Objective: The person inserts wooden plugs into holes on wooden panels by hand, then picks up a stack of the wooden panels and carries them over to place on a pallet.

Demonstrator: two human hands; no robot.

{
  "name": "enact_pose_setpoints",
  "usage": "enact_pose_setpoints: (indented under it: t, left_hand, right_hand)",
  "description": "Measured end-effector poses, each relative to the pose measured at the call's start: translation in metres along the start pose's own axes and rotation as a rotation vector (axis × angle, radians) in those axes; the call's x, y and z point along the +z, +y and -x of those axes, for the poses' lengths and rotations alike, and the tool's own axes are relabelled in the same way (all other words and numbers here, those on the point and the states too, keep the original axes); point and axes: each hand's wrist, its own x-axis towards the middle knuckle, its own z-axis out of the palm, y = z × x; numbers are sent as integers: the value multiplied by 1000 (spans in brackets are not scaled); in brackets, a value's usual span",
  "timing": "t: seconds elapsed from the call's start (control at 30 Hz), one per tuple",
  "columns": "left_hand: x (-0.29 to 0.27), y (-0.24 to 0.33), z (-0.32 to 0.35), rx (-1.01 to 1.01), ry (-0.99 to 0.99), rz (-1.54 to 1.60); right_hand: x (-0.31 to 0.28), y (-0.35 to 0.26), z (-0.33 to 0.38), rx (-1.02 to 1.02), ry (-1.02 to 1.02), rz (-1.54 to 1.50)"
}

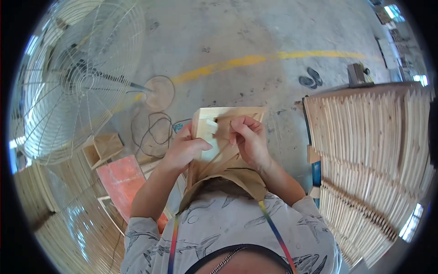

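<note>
A pale wooden panel with raised edges [198,157] is tilted up in front of my brown apron [223,179]. My left hand [182,151] is closed around its left edge, the thumb lying over the face and the fingers hidden behind. Over the upper right of the panel, my right hand [251,142] has thumb and forefinger pinched together. Whatever may be between those fingertips is too small to make out. A whitish patch [211,127] shows on the wood between my hands; I cannot tell what it is.
A large wire-caged fan [82,82] stands at the left, a dark cable [157,137] coiled near its base. Stacked wooden boards [356,132] rise on the right. A reddish board [121,178] and an open brown box [104,148] are by my left arm. Sandals [311,78] lie ahead.
</note>
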Motion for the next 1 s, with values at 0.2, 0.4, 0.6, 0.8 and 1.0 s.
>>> enact_pose_setpoints:
  t: [0.2, 0.4, 0.6, 0.8, 1.0]
  left_hand:
    - [-30, -10, -6, 1, 63, 67]
    - [-50, 7, -39, -18, 29, 156]
    - [-25, 12, -44, 168, 254, -183]
    - [59, -27, -36, 316, -253, -1347]
    - [159, -105, -20, 228, -695, -969]
  right_hand:
    - [-27, 11, 30, -25, -171, -351]
    - [-94, 49, 78, -176, 477, -238]
    - [-200, 159, 167, -29, 947, -49]
    - [-222, 234, 198, -19, 874, 723]
    - [-240, 231, 268, 80, 845, 641]
